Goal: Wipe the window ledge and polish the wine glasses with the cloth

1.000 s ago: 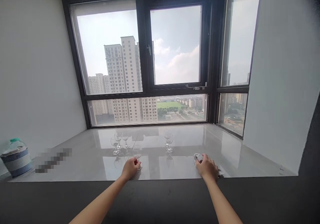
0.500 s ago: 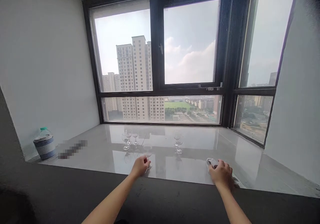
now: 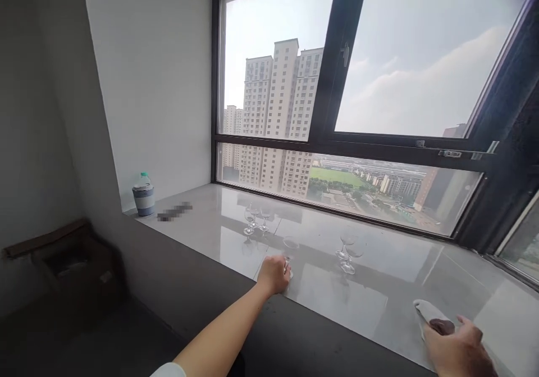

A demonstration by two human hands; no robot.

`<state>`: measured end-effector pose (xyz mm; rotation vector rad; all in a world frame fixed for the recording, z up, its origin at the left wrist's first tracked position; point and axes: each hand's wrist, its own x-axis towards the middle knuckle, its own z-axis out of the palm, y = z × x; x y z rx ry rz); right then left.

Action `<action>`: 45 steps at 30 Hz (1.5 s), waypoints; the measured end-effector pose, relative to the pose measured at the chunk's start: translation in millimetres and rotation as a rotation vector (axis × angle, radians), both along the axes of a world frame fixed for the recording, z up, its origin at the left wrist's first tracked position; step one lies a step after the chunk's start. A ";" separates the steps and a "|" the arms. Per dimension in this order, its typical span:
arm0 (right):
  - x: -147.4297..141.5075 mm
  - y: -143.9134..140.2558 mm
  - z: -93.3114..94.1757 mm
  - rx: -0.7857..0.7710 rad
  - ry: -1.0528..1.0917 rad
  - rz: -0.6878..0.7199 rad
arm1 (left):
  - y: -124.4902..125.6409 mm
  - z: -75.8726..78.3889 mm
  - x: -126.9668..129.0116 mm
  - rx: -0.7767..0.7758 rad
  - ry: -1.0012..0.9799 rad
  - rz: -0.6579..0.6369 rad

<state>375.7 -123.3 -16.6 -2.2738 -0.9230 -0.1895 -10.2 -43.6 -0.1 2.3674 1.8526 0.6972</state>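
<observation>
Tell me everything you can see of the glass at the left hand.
The glass is a small clear stemmed wine glass, apparently empty, standing upright on the glossy grey sill near its front edge. Its round bowl shows above the left hand, whose fingers close around the stem; the foot is hidden behind them. It stands apart from the other glasses, between a cluster to its left and a pair to its right.

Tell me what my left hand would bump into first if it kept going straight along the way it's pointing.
Probably the wine glass right at the left hand, whose stem its fingers already seem to touch. Beyond that glass, the sill looks free up to the window, though depth is hard to judge.
</observation>
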 end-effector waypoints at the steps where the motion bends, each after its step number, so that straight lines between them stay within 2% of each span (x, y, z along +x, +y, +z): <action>1: -10.5 2.8 8.6 0.041 0.056 0.009 | -0.4 0.4 0.0 -0.005 -0.001 -0.002; 4: -61.5 15.0 45.1 0.209 0.009 0.165 | -1.9 2.8 -0.1 -0.028 -0.011 -0.004; 8: -150.4 37.5 93.8 0.363 -0.120 0.497 | -3.5 6.5 -0.4 -0.033 -0.019 -0.031; 11: -210.4 52.9 111.8 0.265 -0.201 0.689 | -4.2 8.1 -0.5 -0.016 -0.008 -0.033; 13: -238.9 60.9 114.0 0.146 -0.269 0.824 | -4.4 8.5 -0.7 -0.012 -0.009 -0.025; 15: -255.1 66.2 111.8 0.080 -0.300 0.903 | -4.5 8.1 -0.9 -0.014 -0.016 -0.012; 17: -260.2 68.1 108.8 0.085 -0.311 0.937 | -4.5 7.4 -1.3 -0.011 -0.017 -0.006; 21: -258.6 60.6 105.7 0.197 -0.362 1.034 | -3.6 6.6 -2.2 -0.005 -0.013 -0.029; 25: -267.2 49.0 104.9 0.263 -0.411 1.119 | -1.0 7.0 -2.6 -0.051 -0.038 -0.099; 29: -274.9 47.8 108.1 0.263 -0.371 1.131 | -0.2 7.0 -3.3 -0.051 -0.041 -0.121; 33: -276.1 50.8 119.3 0.192 -0.323 1.132 | -1.6 7.1 -4.4 -0.028 -0.044 -0.102; 37: -278.6 53.7 131.0 0.053 -0.298 1.092 | -2.1 6.3 -3.5 -0.009 -0.023 -0.075; 39: -279.2 55.9 132.7 0.040 -0.281 1.051 | -2.3 5.7 -2.7 0.002 -0.014 -0.056; 42: -277.7 58.8 129.5 0.157 -0.327 1.034 | -2.9 5.4 -2.0 0.019 -0.006 -0.033; 45: -276.3 59.8 124.9 0.249 -0.455 0.911 | -3.5 5.5 -2.0 0.021 -0.003 -0.037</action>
